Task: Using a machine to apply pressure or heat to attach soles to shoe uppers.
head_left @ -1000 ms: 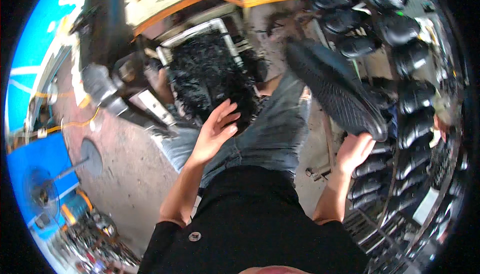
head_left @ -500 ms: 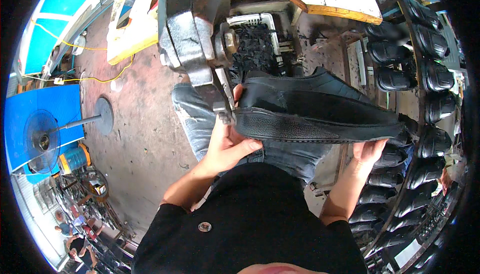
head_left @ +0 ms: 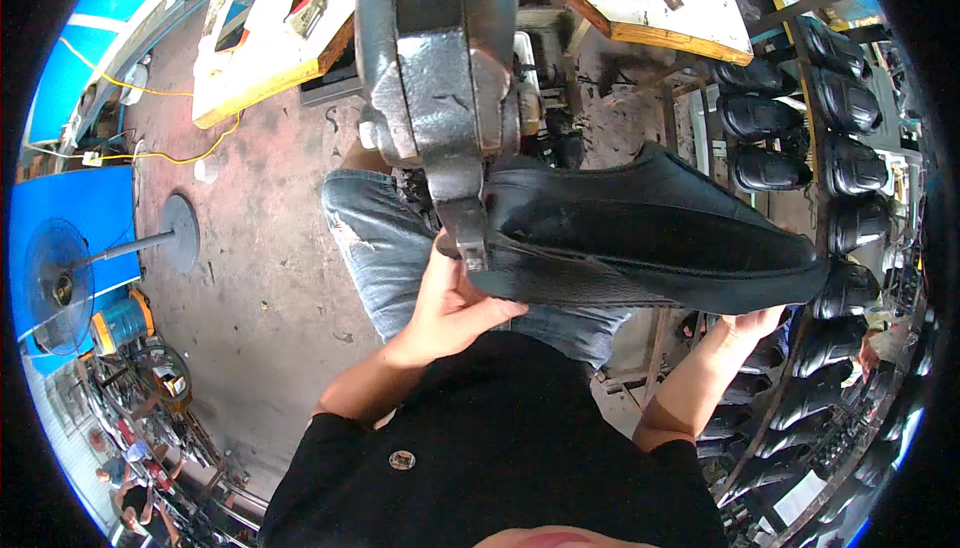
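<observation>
A black leather shoe (head_left: pixel 640 238) lies sideways between my hands above my lap, one end at the machine and the other pointing right. My left hand (head_left: pixel 450 298) grips the end by the machine from below, thumb along the lower edge; its other fingers are partly hidden. At the far right end, my right hand (head_left: pixel 755 321) supports the shoe from underneath with curled fingers. A dark metal machine head (head_left: pixel 435 88) hangs over the left end. Its narrow metal tip (head_left: pixel 464 233) meets the shoe's edge close to my left hand; whether it grips the leather I cannot tell.
Racks of black shoes (head_left: pixel 850 103) stand along the right. White worktops (head_left: pixel 690 8) with wooden edges lie ahead, beyond the machine. A standing fan (head_left: pixel 65 288) and a yellow cable (head_left: pixel 150 156) are at the left. People (head_left: pixel 140 498) are visible at the lower left.
The shoe has rolled between my hands, so its grained side shows less. Both hands keep hold. The machine head appears farther right in the picture and hides most of the crate of black scraps.
</observation>
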Demonstrator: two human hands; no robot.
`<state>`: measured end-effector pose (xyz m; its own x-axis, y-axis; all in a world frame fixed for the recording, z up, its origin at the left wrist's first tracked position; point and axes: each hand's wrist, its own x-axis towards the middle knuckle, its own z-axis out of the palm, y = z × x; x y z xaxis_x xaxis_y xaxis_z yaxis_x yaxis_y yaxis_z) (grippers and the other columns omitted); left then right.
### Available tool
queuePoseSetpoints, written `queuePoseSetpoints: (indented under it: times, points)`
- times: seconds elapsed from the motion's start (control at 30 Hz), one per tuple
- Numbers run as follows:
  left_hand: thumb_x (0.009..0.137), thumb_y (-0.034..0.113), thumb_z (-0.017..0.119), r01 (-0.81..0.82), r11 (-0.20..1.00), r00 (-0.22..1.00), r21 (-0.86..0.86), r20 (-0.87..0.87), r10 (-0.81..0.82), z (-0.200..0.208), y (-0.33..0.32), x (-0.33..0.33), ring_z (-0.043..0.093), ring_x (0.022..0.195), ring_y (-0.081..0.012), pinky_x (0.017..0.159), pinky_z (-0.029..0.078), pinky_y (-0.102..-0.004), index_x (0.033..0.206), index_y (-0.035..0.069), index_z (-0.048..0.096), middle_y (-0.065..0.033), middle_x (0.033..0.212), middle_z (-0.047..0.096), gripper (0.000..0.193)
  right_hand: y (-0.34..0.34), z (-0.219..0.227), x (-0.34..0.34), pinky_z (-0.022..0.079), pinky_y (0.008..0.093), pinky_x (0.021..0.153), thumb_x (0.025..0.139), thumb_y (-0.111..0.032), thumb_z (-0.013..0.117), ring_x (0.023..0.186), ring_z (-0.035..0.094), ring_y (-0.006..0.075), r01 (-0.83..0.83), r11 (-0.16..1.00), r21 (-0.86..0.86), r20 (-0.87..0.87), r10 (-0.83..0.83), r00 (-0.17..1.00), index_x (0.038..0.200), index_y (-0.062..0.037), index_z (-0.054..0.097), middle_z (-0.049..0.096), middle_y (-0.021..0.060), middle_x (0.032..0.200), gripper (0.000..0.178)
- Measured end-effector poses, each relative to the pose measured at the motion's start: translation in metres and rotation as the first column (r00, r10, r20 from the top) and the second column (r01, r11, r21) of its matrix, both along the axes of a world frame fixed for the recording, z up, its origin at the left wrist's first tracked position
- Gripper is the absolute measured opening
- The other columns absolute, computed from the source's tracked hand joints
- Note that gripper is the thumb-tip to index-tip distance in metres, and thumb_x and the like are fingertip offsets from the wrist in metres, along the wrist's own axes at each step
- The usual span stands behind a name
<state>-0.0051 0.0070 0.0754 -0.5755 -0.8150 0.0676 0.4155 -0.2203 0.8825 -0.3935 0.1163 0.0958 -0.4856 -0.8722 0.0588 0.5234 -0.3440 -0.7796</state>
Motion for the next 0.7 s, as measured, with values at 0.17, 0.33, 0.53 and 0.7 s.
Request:
queuePoseSetpoints:
  times: [0.17, 0.33, 0.53, 0.7]
  points:
    - [0.084, -0.016, 0.072, -0.051, 0.998, 0.998, 0.042, -0.019, 0.052, 0.003, 0.001, -0.003, 0.053, 0.132, -0.0222, 0.106, 0.049, -0.041, 0.162, 0.013, 0.016, -0.0101, 0.148, 0.045, 0.099, -0.006, 0.006, 0.0, 0.037, 0.0525, 0.118, 0.09, -0.026, 0.078, 0.137, 0.048, 0.037, -0.071, 0.997, 0.002, -0.091, 0.071, 0.993, 0.148, -0.0025, 0.044, 0.049, 0.0204, 0.149, 0.072]
    - [0.084, -0.021, 0.067, 0.016, 0.993, 0.999, -0.118, 0.034, -0.012, 0.003, -0.004, -0.002, 0.055, 0.13, -0.0227, 0.102, 0.052, -0.0403, 0.162, 0.014, 0.015, -0.0104, 0.147, 0.046, 0.1, -0.001, 0.012, 0.009, 0.045, 0.0514, 0.112, 0.092, -0.029, 0.076, 0.137, 0.049, 0.0358, 0.018, 0.999, -0.042, -0.161, -0.024, 0.987, 0.147, -0.0019, 0.044, 0.046, 0.021, 0.15, 0.069]
    - [0.082, -0.009, 0.076, -0.094, 0.977, 0.991, 0.193, -0.072, 0.109, -0.005, 0.0, 0.002, 0.054, 0.132, -0.0237, 0.105, 0.05, -0.0413, 0.164, 0.015, 0.009, -0.0108, 0.152, 0.042, 0.109, -0.015, 0.018, 0.016, 0.046, 0.0539, 0.112, 0.087, -0.037, 0.082, 0.131, 0.054, 0.037, -0.036, 0.999, 0.036, -0.18, 0.042, 0.983, 0.146, -0.001, 0.044, 0.052, 0.0245, 0.144, 0.078]
    - [0.081, -0.002, 0.083, -0.196, 0.918, 0.964, 0.344, -0.106, 0.245, -0.009, -0.008, 0.02, 0.055, 0.131, -0.0212, 0.107, 0.049, -0.0383, 0.165, 0.015, 0.011, -0.0087, 0.151, 0.045, 0.111, -0.051, 0.045, 0.055, 0.048, 0.048, 0.104, 0.073, -0.046, 0.089, 0.124, 0.058, 0.0351, -0.101, 0.992, 0.078, -0.602, 0.128, 0.788, 0.135, 0.0034, 0.048, 0.056, 0.0275, 0.134, 0.09]
